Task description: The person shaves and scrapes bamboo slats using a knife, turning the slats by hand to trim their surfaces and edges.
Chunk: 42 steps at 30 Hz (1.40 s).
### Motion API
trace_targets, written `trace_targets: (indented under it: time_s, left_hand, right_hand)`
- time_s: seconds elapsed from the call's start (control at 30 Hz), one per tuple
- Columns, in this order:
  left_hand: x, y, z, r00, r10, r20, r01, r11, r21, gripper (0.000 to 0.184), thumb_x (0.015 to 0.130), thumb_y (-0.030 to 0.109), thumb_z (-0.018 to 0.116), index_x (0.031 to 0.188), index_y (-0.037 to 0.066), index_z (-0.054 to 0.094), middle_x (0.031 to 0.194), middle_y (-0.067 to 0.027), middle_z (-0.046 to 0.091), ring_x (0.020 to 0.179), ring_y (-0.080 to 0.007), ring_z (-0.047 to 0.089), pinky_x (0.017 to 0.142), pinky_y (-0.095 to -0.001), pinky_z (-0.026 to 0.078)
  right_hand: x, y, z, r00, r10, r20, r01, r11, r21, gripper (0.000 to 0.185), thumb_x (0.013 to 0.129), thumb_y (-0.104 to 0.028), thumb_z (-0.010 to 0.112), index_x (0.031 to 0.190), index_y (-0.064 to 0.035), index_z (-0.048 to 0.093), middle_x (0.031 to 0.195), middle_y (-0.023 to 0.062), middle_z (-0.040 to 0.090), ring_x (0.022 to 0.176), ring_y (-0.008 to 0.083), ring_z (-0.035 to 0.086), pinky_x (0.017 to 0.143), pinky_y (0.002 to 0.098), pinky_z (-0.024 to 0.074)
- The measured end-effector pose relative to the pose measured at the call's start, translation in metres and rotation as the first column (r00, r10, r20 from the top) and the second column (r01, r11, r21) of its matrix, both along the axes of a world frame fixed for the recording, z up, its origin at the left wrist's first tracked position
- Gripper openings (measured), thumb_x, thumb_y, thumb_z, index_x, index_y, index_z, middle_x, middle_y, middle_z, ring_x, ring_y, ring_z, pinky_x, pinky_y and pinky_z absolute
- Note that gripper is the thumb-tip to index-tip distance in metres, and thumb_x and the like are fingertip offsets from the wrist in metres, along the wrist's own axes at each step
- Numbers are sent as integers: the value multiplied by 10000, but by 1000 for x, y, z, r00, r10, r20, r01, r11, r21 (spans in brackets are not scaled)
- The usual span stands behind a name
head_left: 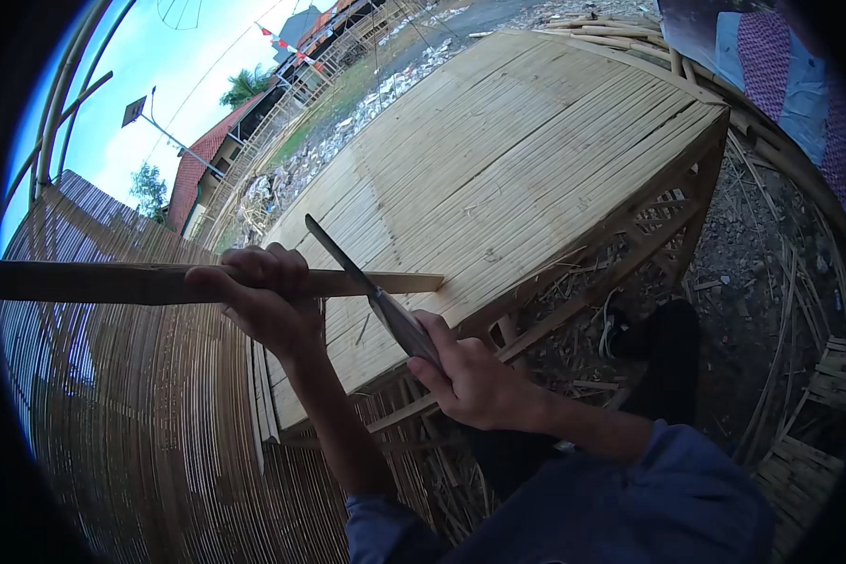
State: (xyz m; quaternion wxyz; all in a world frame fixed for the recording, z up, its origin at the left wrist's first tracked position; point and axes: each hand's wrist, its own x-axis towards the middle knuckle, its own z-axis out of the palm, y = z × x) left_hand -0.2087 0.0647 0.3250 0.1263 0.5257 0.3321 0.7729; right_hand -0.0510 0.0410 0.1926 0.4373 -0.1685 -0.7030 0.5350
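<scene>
My left hand point(271, 296) is closed around a long wooden bar point(113, 283) that runs in from the left edge. The bar's right end rests on or just over the slatted bamboo table point(498, 160); contact is hard to judge. In my right hand point(475, 376) is a knife point(399, 324), gripped by its brown handle. Its dark narrow blade points up and left and crosses the bar near its right end. Whether the edge touches the wood I cannot tell.
A woven bamboo screen point(132, 404) stands at the left, close to my left arm. Bundled bamboo poles point(620, 38) lie behind the table. Below right are debris-strewn ground, my shoe point(614, 329) and woven bamboo pieces point(799, 479). Patterned cloth point(766, 66) hangs at the upper right.
</scene>
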Motion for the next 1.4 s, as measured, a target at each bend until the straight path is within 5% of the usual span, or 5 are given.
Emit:
trace_targets:
  time_s: [0.67, 0.83, 1.0, 1.1, 1.4]
  left_hand:
    - [0, -30, -18, 992, -16, -122, 24, 998, 59, 651, 899, 717, 236, 577, 154, 291, 482, 33, 235, 396, -79, 247, 348, -230, 262]
    - [-1, -36, -24, 980, 145, -133, -126, 981, 147, 631, 911, 697, 248, 576, 162, 260, 493, 37, 202, 408, -74, 243, 364, -227, 249]
    - [2, -36, -25, 995, 81, -56, -72, 986, 152, 626, 911, 686, 279, 586, 151, 280, 518, 40, 204, 434, -75, 225, 390, -236, 222]
    - [-1, -40, -25, 991, 129, -34, -123, 982, 142, 628, 903, 693, 291, 593, 147, 294, 524, 38, 211, 441, -78, 226, 396, -239, 221]
    - [-6, -45, -28, 989, 7, -145, 12, 991, 130, 632, 922, 661, 305, 578, 133, 356, 533, 37, 219, 478, -90, 238, 453, -261, 247]
  right_hand:
    - [-6, -24, -10, 990, -144, 0, 142, 981, 129, 481, 942, -219, 538, 1290, 17, 305, 693, 270, 604, 680, 437, 644, 548, 519, 531]
    - [-4, -13, -37, 986, -86, 146, 100, 991, -94, 476, 952, -224, 510, 1305, 20, 305, 679, 256, 611, 685, 453, 641, 570, 513, 548]
    - [-7, -27, -25, 985, -161, 63, 152, 980, 127, 447, 953, -230, 507, 1279, 14, 322, 648, 228, 607, 657, 442, 644, 552, 510, 549]
    - [-4, -8, -53, 938, -203, 281, 203, 979, 28, 450, 951, -236, 513, 1276, 10, 322, 668, 225, 607, 650, 445, 641, 551, 508, 549]
    - [-9, -22, -53, 982, -126, 140, 141, 984, -106, 483, 954, -255, 515, 1287, 17, 295, 761, 275, 617, 683, 459, 634, 569, 516, 545]
